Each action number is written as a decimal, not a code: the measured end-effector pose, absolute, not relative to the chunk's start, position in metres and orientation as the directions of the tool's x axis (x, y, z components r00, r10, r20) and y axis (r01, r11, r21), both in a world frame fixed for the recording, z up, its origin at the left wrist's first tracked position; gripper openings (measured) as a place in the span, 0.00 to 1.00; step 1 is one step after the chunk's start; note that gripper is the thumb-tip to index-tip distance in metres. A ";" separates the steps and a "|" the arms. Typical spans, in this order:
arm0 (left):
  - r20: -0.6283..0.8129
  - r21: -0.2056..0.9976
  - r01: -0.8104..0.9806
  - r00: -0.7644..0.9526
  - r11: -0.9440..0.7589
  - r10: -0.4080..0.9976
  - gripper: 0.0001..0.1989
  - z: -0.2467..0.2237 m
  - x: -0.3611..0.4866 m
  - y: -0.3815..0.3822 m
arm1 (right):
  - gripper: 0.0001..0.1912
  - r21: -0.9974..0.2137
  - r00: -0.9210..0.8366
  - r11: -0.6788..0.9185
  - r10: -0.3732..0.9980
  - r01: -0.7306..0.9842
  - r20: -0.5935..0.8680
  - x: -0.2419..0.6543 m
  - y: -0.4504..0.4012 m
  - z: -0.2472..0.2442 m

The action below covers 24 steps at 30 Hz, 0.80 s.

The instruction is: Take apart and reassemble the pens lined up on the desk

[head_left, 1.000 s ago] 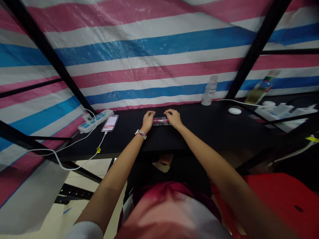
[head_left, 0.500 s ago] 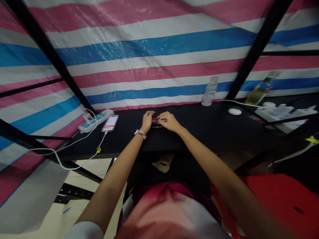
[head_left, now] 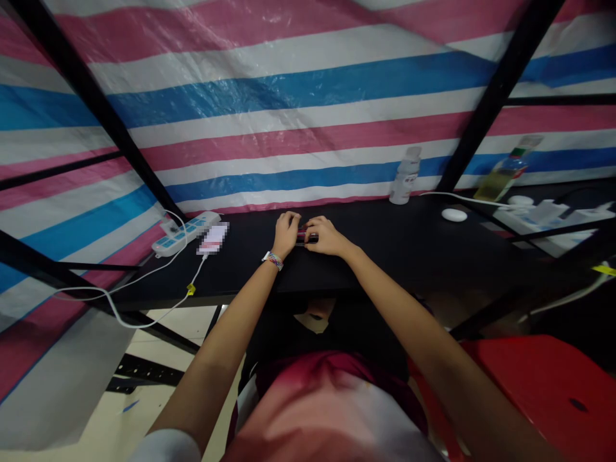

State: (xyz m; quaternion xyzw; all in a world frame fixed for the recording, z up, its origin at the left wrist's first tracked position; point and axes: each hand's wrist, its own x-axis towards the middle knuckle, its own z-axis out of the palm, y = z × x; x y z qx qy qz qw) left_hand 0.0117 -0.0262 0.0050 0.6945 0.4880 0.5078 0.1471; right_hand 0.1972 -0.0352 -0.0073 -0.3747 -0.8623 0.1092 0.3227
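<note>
Between my two hands, on the black table [head_left: 240, 269], lies a small dark and reddish object [head_left: 301, 236], mostly covered by fingers and too small to name. My left hand [head_left: 287, 232], with a colourful band on its wrist, is curled at the object's left side. From the right, my right hand [head_left: 325, 236] has its fingers bent round the object's right part. Both hands rest low over the table, close together.
A power strip [head_left: 168, 242] and a phone [head_left: 213, 238] on a white cable lie at the left. Toward the back right stand a clear bottle [head_left: 405, 176], a white oval item [head_left: 453, 215] and a yellowish bottle [head_left: 503, 173]. A red stool [head_left: 543, 385] is at the lower right.
My left hand has shifted slightly right, closer to my right hand. The object between them is turned or moved a little, and less of its reddish part shows.
</note>
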 end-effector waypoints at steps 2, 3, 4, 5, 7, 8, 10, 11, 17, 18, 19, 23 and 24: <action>0.584 0.669 0.546 0.033 -0.504 0.811 0.11 0.007 0.011 -0.028 | 0.03 -0.443 -0.489 0.692 0.719 0.569 0.494 0.198 -0.033 -0.007; 0.591 0.651 0.559 0.051 -0.513 0.805 0.11 0.007 0.011 -0.029 | 0.03 -0.451 -0.478 0.693 0.718 0.563 0.507 0.199 -0.032 -0.007; 0.595 0.634 0.572 0.070 -0.521 0.801 0.11 0.008 0.011 -0.030 | 0.03 -0.456 -0.469 0.695 0.715 0.556 0.518 0.200 -0.031 -0.008; 0.599 0.617 0.581 0.089 -0.530 0.796 0.10 0.008 0.011 -0.031 | 0.03 -0.458 -0.465 0.697 0.713 0.552 0.524 0.200 -0.030 -0.008; 0.612 0.590 0.590 0.119 -0.551 0.782 0.10 0.008 0.011 -0.032 | 0.02 -0.450 -0.475 0.702 0.709 0.552 0.521 0.202 -0.029 -0.009; 0.620 0.580 0.591 0.127 -0.561 0.774 0.10 0.008 0.011 -0.032 | 0.02 -0.443 -0.483 0.703 0.708 0.557 0.515 0.202 -0.028 -0.009; 0.635 0.568 0.589 0.130 -0.575 0.761 0.10 0.006 0.011 -0.031 | 0.03 -0.435 -0.495 0.702 0.709 0.564 0.503 0.202 -0.028 -0.010; 0.640 0.566 0.587 0.129 -0.579 0.757 0.10 0.006 0.011 -0.031 | 0.04 -0.435 -0.499 0.700 0.711 0.566 0.495 0.202 -0.029 -0.010; 0.654 0.570 0.563 0.131 -0.599 0.745 0.10 0.004 0.010 -0.028 | 0.02 -0.458 -0.539 0.697 0.717 0.552 0.442 0.201 -0.033 -0.008; 0.656 0.569 0.558 0.135 -0.604 0.743 0.10 0.004 0.010 -0.028 | 0.02 -0.464 -0.537 0.699 0.715 0.544 0.448 0.201 -0.033 -0.008; 0.659 0.568 0.553 0.140 -0.610 0.739 0.10 0.004 0.010 -0.028 | 0.03 -0.471 -0.529 0.702 0.712 0.534 0.462 0.201 -0.032 -0.007; 0.670 0.560 0.529 0.164 -0.638 0.724 0.11 0.007 0.010 -0.031 | 0.03 -0.496 -0.407 0.710 0.698 0.500 0.589 0.202 -0.029 -0.004; 0.672 0.557 0.522 0.174 -0.646 0.720 0.10 0.007 0.010 -0.031 | 0.03 -0.504 -0.363 0.705 0.699 0.499 0.616 0.203 -0.028 -0.003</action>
